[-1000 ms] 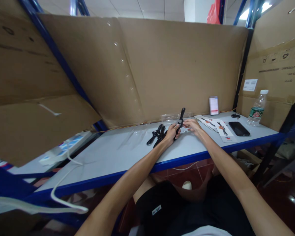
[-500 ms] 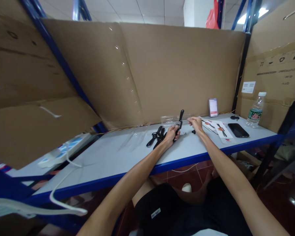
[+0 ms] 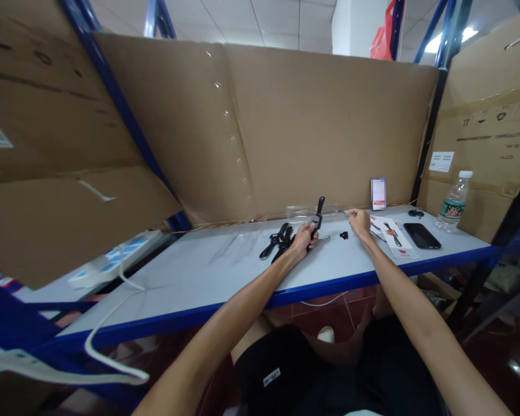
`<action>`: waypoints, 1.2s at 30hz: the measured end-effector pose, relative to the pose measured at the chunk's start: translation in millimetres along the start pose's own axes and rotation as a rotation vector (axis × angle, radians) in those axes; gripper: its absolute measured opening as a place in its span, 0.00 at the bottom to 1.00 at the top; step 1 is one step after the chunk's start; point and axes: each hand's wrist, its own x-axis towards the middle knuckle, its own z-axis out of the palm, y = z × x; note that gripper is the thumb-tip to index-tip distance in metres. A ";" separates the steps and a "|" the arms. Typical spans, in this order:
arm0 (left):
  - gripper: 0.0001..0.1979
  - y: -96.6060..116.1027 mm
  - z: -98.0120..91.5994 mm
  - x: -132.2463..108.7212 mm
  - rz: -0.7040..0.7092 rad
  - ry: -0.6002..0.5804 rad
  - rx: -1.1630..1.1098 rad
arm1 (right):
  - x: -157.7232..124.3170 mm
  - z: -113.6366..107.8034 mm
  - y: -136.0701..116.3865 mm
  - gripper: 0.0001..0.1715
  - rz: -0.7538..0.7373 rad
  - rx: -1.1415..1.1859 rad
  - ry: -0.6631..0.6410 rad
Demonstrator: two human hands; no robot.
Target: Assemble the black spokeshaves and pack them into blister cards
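Note:
My left hand (image 3: pixel 305 237) is closed round a black spokeshave (image 3: pixel 320 207), held tilted with one handle pointing up and away. Left of that hand, several more black spokeshaves (image 3: pixel 279 238) lie in a pile on the table. My right hand (image 3: pixel 359 222) is pinched at the fingertips beside the printed cards. Something small and greyish shows at its fingers, too small to make out. Between the hands lie a small black part (image 3: pixel 344 235) and a small shiny metal piece (image 3: pixel 327 238).
Printed cards (image 3: pixel 401 252), a black phone (image 3: pixel 422 236), a propped-up phone (image 3: pixel 378 193) and a water bottle (image 3: pixel 454 203) are on the right. Clear plastic bags (image 3: pixel 297 214) lie at the back. Cardboard (image 3: pixel 329 127) walls the table. A power strip (image 3: pixel 117 260) and white cable are left.
My right hand has moved right, away from the spokeshave and toward the cards, still pinched. My left hand keeps its hold on the spokeshave. The view has shifted slightly.

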 end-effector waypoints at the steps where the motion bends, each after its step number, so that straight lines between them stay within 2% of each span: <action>1: 0.15 0.4 -0.3 -0.2 -0.002 0.000 -0.001 | -1.0 1.0 2.2 0.13 -0.004 -0.050 -0.020; 4: 0.16 1.5 -1.4 -1.1 -0.009 -0.002 -0.006 | -4.0 4.5 6.1 0.11 -0.024 -0.162 -0.116; 10: 0.15 2.1 -2.4 -1.5 -0.014 0.020 -0.017 | -4.0 6.6 10.6 0.03 -0.023 -0.178 -0.210; 14: 0.12 1.7 -1.9 -0.4 -0.025 0.036 -0.029 | -1.5 5.2 13.9 0.11 -0.036 -0.079 -0.312; 18: 0.12 3.1 -1.8 -0.3 -0.055 0.032 -0.052 | -2.0 4.7 14.4 0.11 -0.075 0.007 -0.404; 26: 0.09 8.0 -7.0 3.7 -0.163 0.033 -0.138 | -5.1 -0.4 8.5 0.19 -0.098 0.019 -0.465; 36: 0.07 8.0 -10.5 8.1 -0.226 0.052 -0.204 | -10.1 -9.1 1.5 0.14 -0.092 -0.096 -0.550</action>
